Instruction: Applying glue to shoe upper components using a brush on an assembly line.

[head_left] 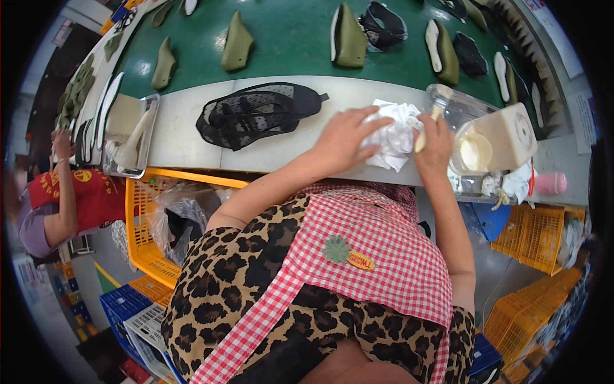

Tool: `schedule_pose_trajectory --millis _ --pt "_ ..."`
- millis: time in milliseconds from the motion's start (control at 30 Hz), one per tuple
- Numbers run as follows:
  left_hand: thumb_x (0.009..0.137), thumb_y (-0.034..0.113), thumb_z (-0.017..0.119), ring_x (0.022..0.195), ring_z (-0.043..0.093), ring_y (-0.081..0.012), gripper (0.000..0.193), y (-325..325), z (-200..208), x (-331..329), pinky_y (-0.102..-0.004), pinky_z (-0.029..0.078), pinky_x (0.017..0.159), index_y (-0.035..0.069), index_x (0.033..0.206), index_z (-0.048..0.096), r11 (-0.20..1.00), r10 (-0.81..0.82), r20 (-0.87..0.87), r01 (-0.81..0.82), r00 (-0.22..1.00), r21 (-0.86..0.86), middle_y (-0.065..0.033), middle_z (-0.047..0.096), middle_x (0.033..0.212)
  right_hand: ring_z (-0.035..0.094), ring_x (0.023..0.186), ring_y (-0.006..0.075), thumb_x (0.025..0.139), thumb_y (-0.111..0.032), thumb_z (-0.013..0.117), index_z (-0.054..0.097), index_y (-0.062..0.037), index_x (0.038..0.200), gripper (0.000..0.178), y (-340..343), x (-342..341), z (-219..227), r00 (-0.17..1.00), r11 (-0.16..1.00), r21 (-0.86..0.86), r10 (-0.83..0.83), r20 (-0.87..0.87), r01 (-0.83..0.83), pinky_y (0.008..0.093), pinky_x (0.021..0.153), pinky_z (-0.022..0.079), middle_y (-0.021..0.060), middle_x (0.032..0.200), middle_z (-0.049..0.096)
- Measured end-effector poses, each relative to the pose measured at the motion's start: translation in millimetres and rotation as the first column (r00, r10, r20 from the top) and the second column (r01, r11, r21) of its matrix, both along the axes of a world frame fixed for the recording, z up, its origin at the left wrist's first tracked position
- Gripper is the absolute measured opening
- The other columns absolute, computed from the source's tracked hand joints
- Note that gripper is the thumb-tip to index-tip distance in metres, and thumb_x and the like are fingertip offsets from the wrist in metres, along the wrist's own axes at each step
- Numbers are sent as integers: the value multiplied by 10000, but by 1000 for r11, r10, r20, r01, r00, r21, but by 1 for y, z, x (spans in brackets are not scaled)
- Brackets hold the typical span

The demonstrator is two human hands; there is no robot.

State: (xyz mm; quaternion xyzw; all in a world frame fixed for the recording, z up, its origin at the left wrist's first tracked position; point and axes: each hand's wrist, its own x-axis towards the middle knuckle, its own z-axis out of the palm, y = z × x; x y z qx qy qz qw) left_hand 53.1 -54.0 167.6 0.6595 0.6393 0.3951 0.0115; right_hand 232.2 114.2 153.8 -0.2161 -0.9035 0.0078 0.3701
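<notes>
On the white ledge in front of me lies a crumpled white fabric piece [398, 133]; its exact kind does not show. My left hand [345, 139] grips its left side, fingers and thumb spread around the edge. A brush [439, 105] with a pale wooden handle is pinched in my right hand [436, 144], close by the fabric's right side. Its bristles point up and away from me. To the left rests a black mesh shoe upper [256, 114] with dots, apart from both hands. Beside my right hand stands a white tub of cream-coloured paste [473, 152].
Beyond the ledge runs a green conveyor belt [288, 54] bearing olive shoe lasts [237, 41], pale soles and black uppers. A clear tray [457, 102] and beige block-shaped container [511, 134] are right. Yellow crate [153, 259] sits below left; another person [70, 198] works far left.
</notes>
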Motion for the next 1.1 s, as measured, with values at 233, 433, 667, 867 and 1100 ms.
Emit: schedule_pose_trajectory --millis 233,433,667,867,1100 --pt "790 207 781 998 639 -321 364 -62 25 -171 -435 512 850 126 1136 698 861 438 -462 -508 771 -33 -98 700 1045 617 985 392 782 17 725 639 -68 1122 361 -17 6 20 988 989 -125 64 -143 -83 451 823 494 173 1072 627" --pt "790 193 772 940 667 -314 206 -83 6 -234 -431 535 806 134 981 723 565 356 -418 -549 836 -616 -102 691 1002 633 981 394 792 17 727 639 -56 1113 341 -32 3 15 973 982 -136 103 -208 -133 437 814 519 206 1064 624" --pt "910 140 642 866 641 -406 129 -90 53 -202 -473 494 740 60 989 579 855 335 -220 -394 916 -338 -164 662 897 628 975 380 766 -6 766 640 -60 1112 372 -39 0 46 956 974 -135 143 -257 -182 434 810 513 190 1085 628" --pt "967 113 570 835 605 -449 157 -71 113 -150 -491 477 691 66 1060 452 940 120 -286 -201 951 -275 -207 631 876 593 1038 368 743 -144 835 625 -59 1148 464 -57 -15 93 915 947 -74 280 -291 -313 432 854 485 181 1165 631" --pt "990 93 573 649 527 -301 107 -32 158 -101 -369 439 631 40 1034 492 947 -204 -75 177 976 -267 -118 519 728 570 1109 367 733 -160 861 608 -63 1188 529 -70 -1 130 833 895 -72 376 -406 -440 429 933 473 201 1256 604"
